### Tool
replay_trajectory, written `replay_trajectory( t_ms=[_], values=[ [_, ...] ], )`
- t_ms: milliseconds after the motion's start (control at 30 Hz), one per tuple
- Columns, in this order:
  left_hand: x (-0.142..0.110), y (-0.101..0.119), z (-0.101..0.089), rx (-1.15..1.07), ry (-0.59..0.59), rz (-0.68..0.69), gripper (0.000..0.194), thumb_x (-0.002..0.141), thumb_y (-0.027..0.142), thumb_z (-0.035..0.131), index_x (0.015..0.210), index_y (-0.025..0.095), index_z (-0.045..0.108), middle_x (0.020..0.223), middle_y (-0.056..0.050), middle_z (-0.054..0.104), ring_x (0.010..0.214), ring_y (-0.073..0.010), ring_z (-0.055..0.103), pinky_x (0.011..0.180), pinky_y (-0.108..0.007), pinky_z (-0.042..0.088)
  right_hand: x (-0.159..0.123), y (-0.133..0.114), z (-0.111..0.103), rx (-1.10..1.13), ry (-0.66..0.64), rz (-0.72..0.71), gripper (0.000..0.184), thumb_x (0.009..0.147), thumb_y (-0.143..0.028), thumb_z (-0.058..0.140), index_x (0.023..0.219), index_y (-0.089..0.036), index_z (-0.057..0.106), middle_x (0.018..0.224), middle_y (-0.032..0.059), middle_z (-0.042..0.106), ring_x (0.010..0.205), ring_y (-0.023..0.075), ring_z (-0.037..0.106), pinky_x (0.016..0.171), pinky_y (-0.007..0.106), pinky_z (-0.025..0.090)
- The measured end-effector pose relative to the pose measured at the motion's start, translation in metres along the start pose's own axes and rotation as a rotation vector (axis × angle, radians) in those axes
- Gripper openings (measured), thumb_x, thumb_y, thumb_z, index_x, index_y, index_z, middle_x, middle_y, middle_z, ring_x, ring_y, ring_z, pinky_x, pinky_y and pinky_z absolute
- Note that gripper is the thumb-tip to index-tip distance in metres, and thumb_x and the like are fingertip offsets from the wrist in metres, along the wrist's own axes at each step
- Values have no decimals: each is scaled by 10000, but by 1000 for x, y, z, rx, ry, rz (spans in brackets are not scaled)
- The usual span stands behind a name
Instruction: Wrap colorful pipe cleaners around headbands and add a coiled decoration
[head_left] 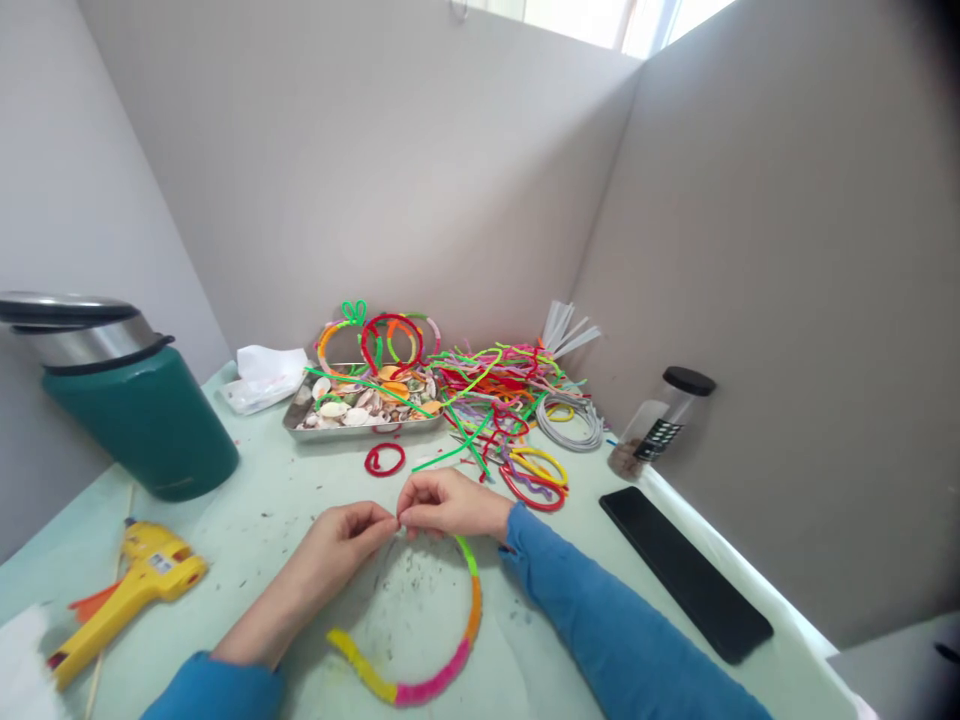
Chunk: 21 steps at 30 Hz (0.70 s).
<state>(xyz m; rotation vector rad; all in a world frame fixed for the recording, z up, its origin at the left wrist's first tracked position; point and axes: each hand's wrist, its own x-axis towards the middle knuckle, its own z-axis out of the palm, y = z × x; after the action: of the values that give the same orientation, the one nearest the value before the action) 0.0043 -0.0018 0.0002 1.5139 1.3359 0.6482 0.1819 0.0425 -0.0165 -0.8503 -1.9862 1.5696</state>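
A wire hoop lies low over the table, wrapped in yellow, pink, orange and green pipe cleaner. Its bare left stretch is thin and hard to see. My right hand pinches it at the top, just past the green section. My left hand is closed in a pinch, its fingertips meeting those of the right. A tiny reddish bit shows between them; what the left fingers grip is mostly hidden. Beyond the hands lies a small red pipe-cleaner ring.
Behind stand a metal tray of shells with wrapped hoops, and a pile of pipe cleaners. A green bottle and yellow glue gun are left. A wire coil, jar and black phone are right. Partitions surround the table.
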Motion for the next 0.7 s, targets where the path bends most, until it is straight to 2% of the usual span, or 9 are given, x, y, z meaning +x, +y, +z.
replay_trajectory(
  t_ms=[100, 200, 300, 367, 400, 467, 567, 700],
  values=[
    [0, 0, 0, 65, 59, 63, 364, 698, 507, 550, 695, 154, 637, 484, 53, 412, 457, -92, 322, 433, -209, 234, 1, 0, -5, -146, 192, -51, 198, 791, -357, 558, 789, -160, 578, 668, -16, 582, 547, 77, 483, 504, 179, 371],
    [0, 0, 0, 102, 76, 105, 336, 733, 471, 531, 722, 161, 659, 500, 38, 459, 484, -106, 363, 451, -207, 266, 0, 1, -22, -319, 449, -66, 239, 821, -377, 506, 780, -159, 594, 678, -11, 580, 602, 96, 491, 545, 193, 363],
    [1, -3, -1, 127, 117, 133, 327, 737, 458, 528, 743, 167, 676, 534, 16, 537, 521, -133, 443, 462, -207, 312, -8, 5, -49, -569, 730, 4, 252, 851, -349, 442, 786, -166, 602, 701, -5, 594, 656, 115, 513, 583, 206, 358],
    [2, -5, -1, 129, 152, 150, 319, 732, 445, 532, 792, 174, 691, 592, -6, 606, 586, -168, 521, 491, -216, 367, -17, 8, -66, -776, 871, 123, 305, 884, -357, 374, 823, -171, 607, 723, 4, 616, 672, 124, 533, 598, 216, 356],
    [2, -7, -1, 125, 166, 163, 315, 726, 435, 538, 817, 179, 698, 642, -19, 642, 638, -188, 557, 527, -226, 403, -22, 9, -73, -914, 907, 175, 317, 893, -358, 354, 840, -182, 613, 764, 10, 634, 703, 128, 544, 621, 219, 358],
    [3, -9, -2, 118, 181, 202, 305, 717, 410, 549, 855, 188, 707, 792, -46, 694, 772, -223, 601, 660, -260, 457, -30, 12, -82, -993, 935, 220, 280, 879, -327, 394, 831, -186, 632, 850, 38, 654, 792, 152, 555, 668, 234, 352],
    [5, -11, -2, 145, 171, 249, 303, 731, 387, 538, 896, 196, 706, 966, -66, 695, 907, -240, 601, 822, -303, 445, -35, 17, -85, -1063, 931, 273, 270, 857, -320, 439, 775, -189, 661, 839, 72, 668, 841, 189, 554, 700, 262, 345],
    [5, -11, -1, 186, 156, 252, 308, 751, 378, 516, 927, 201, 696, 984, -65, 696, 912, -235, 609, 826, -312, 451, -28, 24, -80, -1133, 924, 341, 295, 821, -365, 497, 700, -162, 673, 775, 121, 662, 855, 237, 549, 725, 304, 346]
  ],
)
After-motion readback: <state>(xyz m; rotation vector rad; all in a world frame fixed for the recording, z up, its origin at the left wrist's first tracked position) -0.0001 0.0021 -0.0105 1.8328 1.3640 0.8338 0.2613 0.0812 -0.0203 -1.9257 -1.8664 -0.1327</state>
